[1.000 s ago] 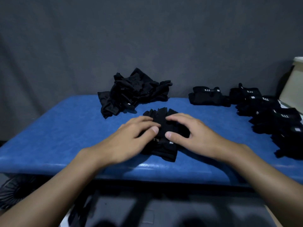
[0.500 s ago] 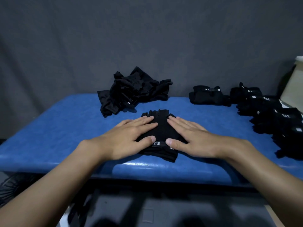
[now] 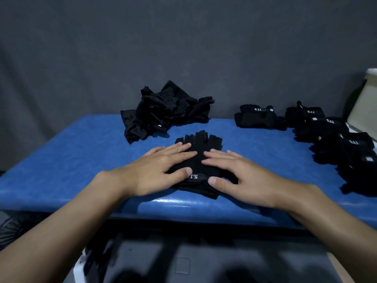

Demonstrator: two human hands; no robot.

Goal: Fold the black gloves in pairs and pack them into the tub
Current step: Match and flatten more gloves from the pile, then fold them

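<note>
Lying near the front edge of the blue padded surface point(image 3: 81, 160), a black fingerless fabric glove pair point(image 3: 201, 139) is pressed flat by the left hand point(image 3: 155, 172) and right hand point(image 3: 244, 176) — fingers point(image 3: 179, 154) straight, slightly spread.

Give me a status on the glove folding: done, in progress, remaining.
Done: several folded pairs lie grouped on the right of the table. In hand: left hand and right hand press flat on a pair of gloves at the front, not yet folded. Left: the loose heap at the back, plus packing; the pale container at the right edge may be the tub, its inside hidden.
</note>
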